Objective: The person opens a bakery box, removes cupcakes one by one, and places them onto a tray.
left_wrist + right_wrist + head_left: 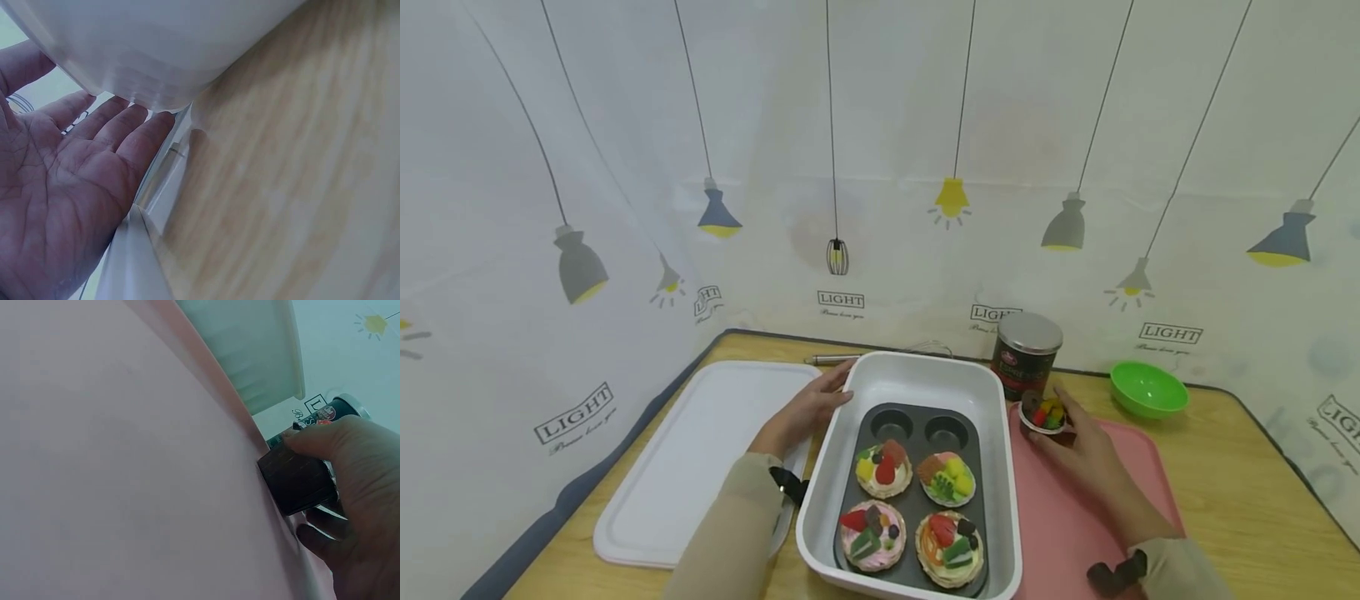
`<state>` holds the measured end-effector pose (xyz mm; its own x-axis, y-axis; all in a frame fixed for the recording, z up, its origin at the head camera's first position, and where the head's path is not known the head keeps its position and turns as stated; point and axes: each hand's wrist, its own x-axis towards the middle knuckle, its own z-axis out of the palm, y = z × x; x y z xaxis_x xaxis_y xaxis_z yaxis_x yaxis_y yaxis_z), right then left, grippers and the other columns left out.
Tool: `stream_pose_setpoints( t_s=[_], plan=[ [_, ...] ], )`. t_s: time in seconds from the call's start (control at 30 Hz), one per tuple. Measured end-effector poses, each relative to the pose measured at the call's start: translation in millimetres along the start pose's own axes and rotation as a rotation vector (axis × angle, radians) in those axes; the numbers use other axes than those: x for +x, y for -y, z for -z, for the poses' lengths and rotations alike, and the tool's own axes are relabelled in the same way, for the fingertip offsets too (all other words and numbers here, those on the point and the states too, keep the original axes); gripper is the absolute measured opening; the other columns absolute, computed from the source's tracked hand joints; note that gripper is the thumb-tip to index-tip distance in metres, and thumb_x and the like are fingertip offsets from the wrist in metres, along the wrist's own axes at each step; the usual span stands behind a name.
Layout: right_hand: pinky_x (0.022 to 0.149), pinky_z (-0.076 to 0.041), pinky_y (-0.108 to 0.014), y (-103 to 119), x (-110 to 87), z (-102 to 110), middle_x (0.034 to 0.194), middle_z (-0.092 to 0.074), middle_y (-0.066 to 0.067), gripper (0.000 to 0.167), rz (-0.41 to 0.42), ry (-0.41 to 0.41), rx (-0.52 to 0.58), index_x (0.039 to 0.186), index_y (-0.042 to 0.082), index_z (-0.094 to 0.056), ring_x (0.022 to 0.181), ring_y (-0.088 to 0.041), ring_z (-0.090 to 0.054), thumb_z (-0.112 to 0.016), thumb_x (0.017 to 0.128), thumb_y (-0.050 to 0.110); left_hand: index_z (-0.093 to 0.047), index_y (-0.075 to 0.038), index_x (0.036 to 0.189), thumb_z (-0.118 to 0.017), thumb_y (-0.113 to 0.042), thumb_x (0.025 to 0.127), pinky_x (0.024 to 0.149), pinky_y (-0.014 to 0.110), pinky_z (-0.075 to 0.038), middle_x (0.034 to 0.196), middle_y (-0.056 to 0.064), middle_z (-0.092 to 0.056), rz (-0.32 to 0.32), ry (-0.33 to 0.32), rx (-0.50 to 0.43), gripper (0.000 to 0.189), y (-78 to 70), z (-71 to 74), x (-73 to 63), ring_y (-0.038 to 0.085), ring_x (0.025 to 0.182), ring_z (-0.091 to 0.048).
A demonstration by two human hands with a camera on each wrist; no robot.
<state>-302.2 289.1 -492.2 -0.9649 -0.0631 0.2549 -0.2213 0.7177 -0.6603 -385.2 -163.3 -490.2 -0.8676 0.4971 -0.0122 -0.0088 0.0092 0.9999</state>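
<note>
A deep white tub [820,500] holds a dark muffin tin [912,467] with several fruit-topped toy tarts, such as a pink-creamed one [872,542], in its nearer cups. My left hand [801,412] rests against the tub's left side; its extended fingers [147,134] touch the outer wall in the left wrist view. On the right, my right hand [1093,458] grips a small dark cup [297,481] between thumb and fingers. Colourful fruit pieces [1045,411] top that cup, at the far end of a pink tray [1060,517].
A white tray [700,458] lies left of the tub. Behind stand a dark can [1021,371] with a silver lid and a green bowl [1150,389] at the far right. A whisk handle [831,360] shows behind the tub. A printed curtain [895,167] borders the table.
</note>
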Motion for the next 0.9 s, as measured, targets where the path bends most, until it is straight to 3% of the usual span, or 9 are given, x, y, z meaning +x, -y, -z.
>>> stream_pose_setpoints(
  t_s=[0.23,0.37,0.5,0.7,0.8,0.9],
  plan=[
    [0.099,-0.045,-0.062,4,0.4,2,0.149,-0.042,-0.029,0.094,0.062,-0.033,0.034,0.158,0.001,-0.023,0.128,-0.045,-0.049,-0.077,0.090,0.036,-0.028,-0.026,0.160,-0.057,-0.019,0.101,0.116,0.052,-0.029,0.166,0.003,-0.024,0.013,-0.007,-0.002,0.066,0.6,-0.3,1.3,0.029,0.148,-0.031],
    [0.101,-0.040,-0.067,5,-0.3,1,0.152,-0.039,-0.027,0.088,0.087,-0.060,0.045,0.157,0.003,-0.028,0.132,-0.045,-0.044,-0.077,0.090,0.036,-0.025,-0.024,0.161,-0.055,-0.017,0.102,0.116,0.052,-0.030,0.166,0.005,-0.023,0.001,0.002,0.001,0.067,2.0,0.2,1.9,0.030,0.147,-0.031],
    [0.103,-0.036,-0.069,8,1.9,-2,0.149,-0.045,-0.021,0.077,0.182,-0.087,0.091,0.152,0.008,-0.041,0.134,-0.042,-0.043,-0.080,0.088,0.029,-0.023,-0.023,0.161,-0.054,-0.017,0.102,0.116,0.052,-0.030,0.166,0.005,-0.023,-0.009,0.004,0.009,0.067,1.3,2.9,0.8,0.030,0.148,-0.030],
    [0.107,-0.018,-0.077,17,4.2,0,0.155,-0.039,-0.021,0.072,0.289,-0.111,0.041,0.146,0.009,-0.049,0.144,-0.053,-0.024,-0.083,0.085,0.025,-0.024,-0.022,0.161,-0.055,-0.016,0.102,0.116,0.052,-0.031,0.165,0.006,-0.024,-0.024,-0.001,-0.002,0.067,-0.7,3.8,0.3,0.030,0.147,-0.031],
    [0.106,-0.025,-0.075,29,1.6,4,0.157,-0.036,-0.020,0.071,0.368,-0.124,-0.008,0.144,0.010,-0.051,0.145,-0.051,-0.024,-0.085,0.082,0.020,-0.025,-0.022,0.161,-0.055,-0.016,0.102,0.116,0.051,-0.031,0.165,0.005,-0.024,-0.018,0.003,-0.008,0.067,0.1,1.9,2.0,0.029,0.147,-0.031],
    [0.096,-0.049,-0.059,54,-4.9,7,0.160,-0.032,-0.015,0.070,0.471,-0.105,-0.007,0.144,0.014,-0.051,0.142,-0.042,-0.032,-0.084,0.082,0.014,-0.025,-0.022,0.161,-0.055,-0.015,0.102,0.115,0.051,-0.031,0.165,0.004,-0.025,-0.008,0.000,-0.002,0.067,1.7,-0.2,2.2,0.030,0.147,-0.032]
  ],
)
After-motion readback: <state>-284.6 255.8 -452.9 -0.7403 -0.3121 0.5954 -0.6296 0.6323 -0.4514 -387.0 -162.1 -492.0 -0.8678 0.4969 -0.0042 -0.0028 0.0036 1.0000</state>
